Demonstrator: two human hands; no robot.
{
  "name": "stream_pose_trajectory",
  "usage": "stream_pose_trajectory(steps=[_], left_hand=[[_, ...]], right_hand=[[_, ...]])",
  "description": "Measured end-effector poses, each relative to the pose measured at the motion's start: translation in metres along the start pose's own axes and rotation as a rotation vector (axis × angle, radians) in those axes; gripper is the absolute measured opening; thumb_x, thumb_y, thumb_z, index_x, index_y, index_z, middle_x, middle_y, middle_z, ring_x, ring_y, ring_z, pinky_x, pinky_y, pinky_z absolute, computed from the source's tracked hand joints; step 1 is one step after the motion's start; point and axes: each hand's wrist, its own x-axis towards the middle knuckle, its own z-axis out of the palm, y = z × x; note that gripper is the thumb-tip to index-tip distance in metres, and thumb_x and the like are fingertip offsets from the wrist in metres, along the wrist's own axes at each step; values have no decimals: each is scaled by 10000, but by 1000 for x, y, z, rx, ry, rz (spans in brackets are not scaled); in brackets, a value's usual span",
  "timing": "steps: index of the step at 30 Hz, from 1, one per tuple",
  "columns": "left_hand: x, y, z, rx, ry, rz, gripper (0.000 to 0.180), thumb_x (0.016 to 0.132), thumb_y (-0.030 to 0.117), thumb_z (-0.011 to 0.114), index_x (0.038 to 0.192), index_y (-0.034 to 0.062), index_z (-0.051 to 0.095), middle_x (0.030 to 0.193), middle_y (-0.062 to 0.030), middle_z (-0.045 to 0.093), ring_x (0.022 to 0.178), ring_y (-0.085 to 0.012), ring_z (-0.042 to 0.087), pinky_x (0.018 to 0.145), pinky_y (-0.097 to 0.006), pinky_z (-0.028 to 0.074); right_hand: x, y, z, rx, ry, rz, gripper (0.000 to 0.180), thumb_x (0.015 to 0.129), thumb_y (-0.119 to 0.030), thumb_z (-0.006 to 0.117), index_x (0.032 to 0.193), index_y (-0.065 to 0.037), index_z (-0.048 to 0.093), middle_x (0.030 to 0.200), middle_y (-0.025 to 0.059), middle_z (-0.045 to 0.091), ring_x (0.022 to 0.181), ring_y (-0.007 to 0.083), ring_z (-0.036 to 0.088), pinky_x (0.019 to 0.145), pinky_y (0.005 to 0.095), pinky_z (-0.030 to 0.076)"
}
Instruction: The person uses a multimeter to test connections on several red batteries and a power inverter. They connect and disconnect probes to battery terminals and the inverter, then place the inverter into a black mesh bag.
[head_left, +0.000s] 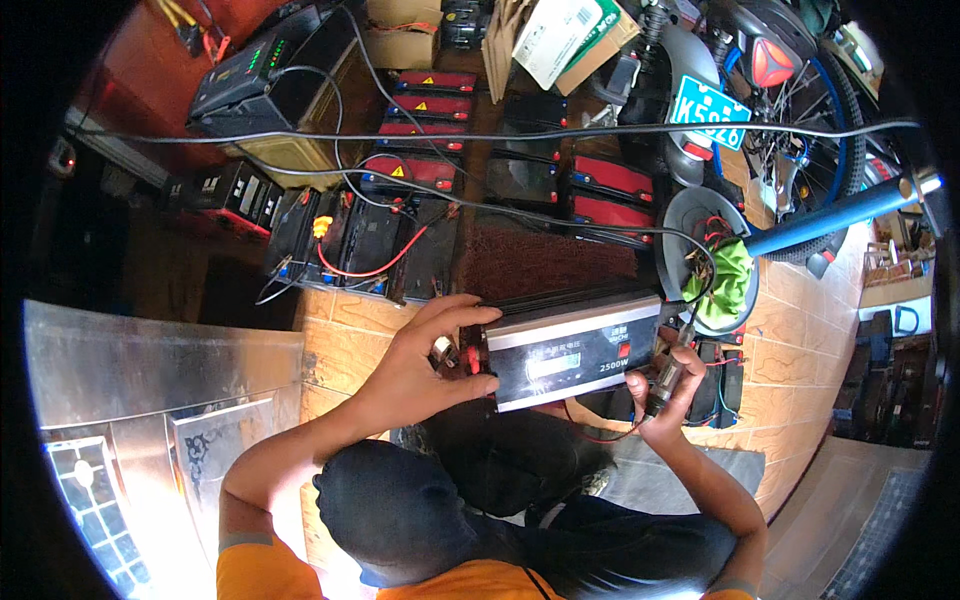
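Gripping the left end of a black and silver box-shaped power unit [572,350] with the left hand [425,360], fingers curled over its far top edge and thumb pressing its near side. Closing the right hand [668,385] around a dark cylindrical tool handle [662,383] just beside the unit's right end. Resting the unit above the person's lap, over a tiled floor [345,340]. Lying just beyond it, a brown mat [545,262]. Standing farther off, rows of black batteries with red tops [432,105] and a cluster of batteries joined by red wire [360,240] on the left. Sitting to the right, a wheel hub with a green cloth [722,280] and a blue tube [830,215]. Stretching across the far side, a grey cable [500,135].
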Motion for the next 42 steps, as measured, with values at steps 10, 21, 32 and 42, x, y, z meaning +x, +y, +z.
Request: stream_pose_trajectory(steps=[10, 21, 32, 42], left_hand=[[1, 1, -1, -48, -11, 1, 728, 783, 171, 911, 1452, 184, 624, 1513, -176, 492, 1227, -259, 589, 1070, -382, 470], [2, -5, 0, -137, -13, 1, 653, 851, 203, 852, 1463, 168, 626, 1505, -208, 503, 1419, -360, 488, 1179, -435, 389], [5, -3, 3, -109, 28, 16, 631, 842, 169, 840, 1438, 125, 635, 1457, -200, 550, 1365, -345, 542, 1150, -424, 425], [11, 1, 4, -100, 84, -24, 621, 810, 133, 845, 1397, 93, 647, 1316, -131, 635, 1057, -178, 631, 950, -319, 503]], right_hand=[[1, 1, -2, -46, 9, -8, 717, 939, -211, 812, 1450, -147, 312, 1544, 246, 391, 1351, 323, 507, 1040, 427, 486], [8, -6, -2, -43, -31, -22, 692, 953, -129, 780, 1448, -150, 295, 1559, 213, 388, 1318, 304, 545, 1034, 391, 494], [8, -4, -1, -88, 5, -32, 681, 955, -205, 795, 1442, -136, 324, 1525, 215, 422, 1334, 295, 516, 1084, 419, 447], [12, -6, 0, -111, -5, -46, 683, 938, -147, 808, 1427, -100, 333, 1501, 224, 435, 1347, 305, 503, 1103, 435, 437]])
